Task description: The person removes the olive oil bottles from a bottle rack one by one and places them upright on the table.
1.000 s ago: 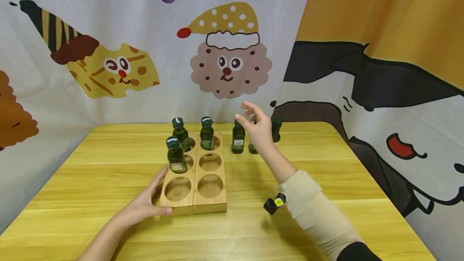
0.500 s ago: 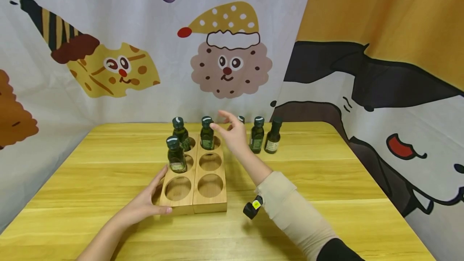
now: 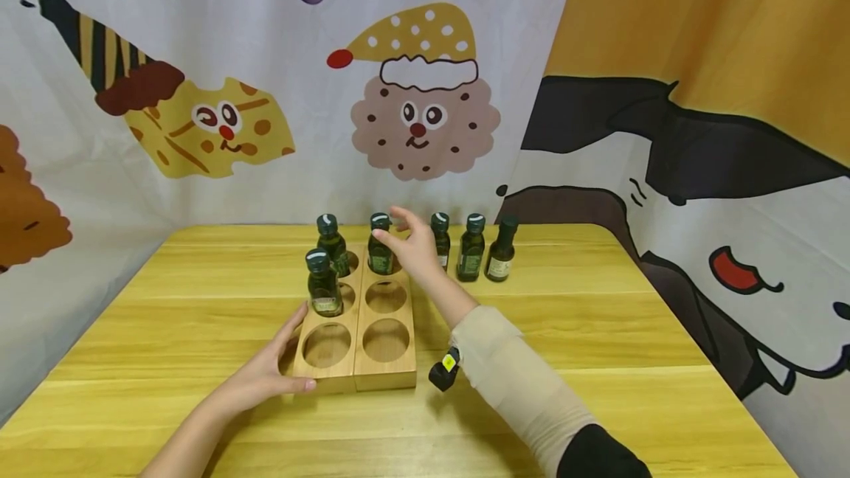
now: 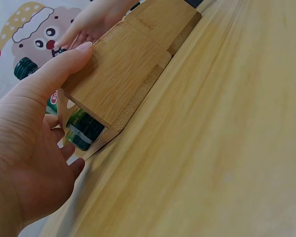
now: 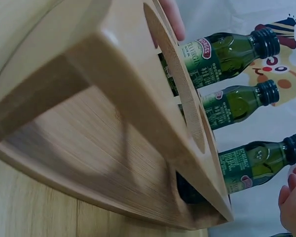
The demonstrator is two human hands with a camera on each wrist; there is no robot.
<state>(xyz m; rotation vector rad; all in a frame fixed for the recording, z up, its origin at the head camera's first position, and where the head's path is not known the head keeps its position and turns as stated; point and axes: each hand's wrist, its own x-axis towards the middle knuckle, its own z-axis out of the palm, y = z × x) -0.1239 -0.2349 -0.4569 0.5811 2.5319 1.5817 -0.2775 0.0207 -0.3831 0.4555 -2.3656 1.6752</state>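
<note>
Two wooden bottle racks stand side by side, a left rack (image 3: pixel 323 382) and a right rack (image 3: pixel 387 380), each with round holes. Green olive oil bottles stand upright in the left rack's back hole (image 3: pixel 332 248) and middle hole (image 3: pixel 324 288). Another olive oil bottle (image 3: pixel 381 257) is in the back hole of the right rack. Around its capped top my right hand (image 3: pixel 418 251) holds thumb and fingers apart; whether they touch the cap cannot be told. My left hand (image 3: pixel 262 372) rests spread at the left rack's near corner, its thumb (image 4: pixel 76 59) against the front face.
Right of the racks stand two more green bottles, one (image 3: pixel 441 234) partly behind my right hand and one (image 3: pixel 471 253) beside it. A slimmer dark bottle (image 3: pixel 500 251) with a pale label is rightmost. A printed curtain (image 3: pixel 265 198) hangs behind the wooden table (image 3: pixel 564 345).
My right hand has moved left from the standing bottles to the bottle in the right rack's back hole, uncovering the bottles on the right. My left hand has stayed in place.
</note>
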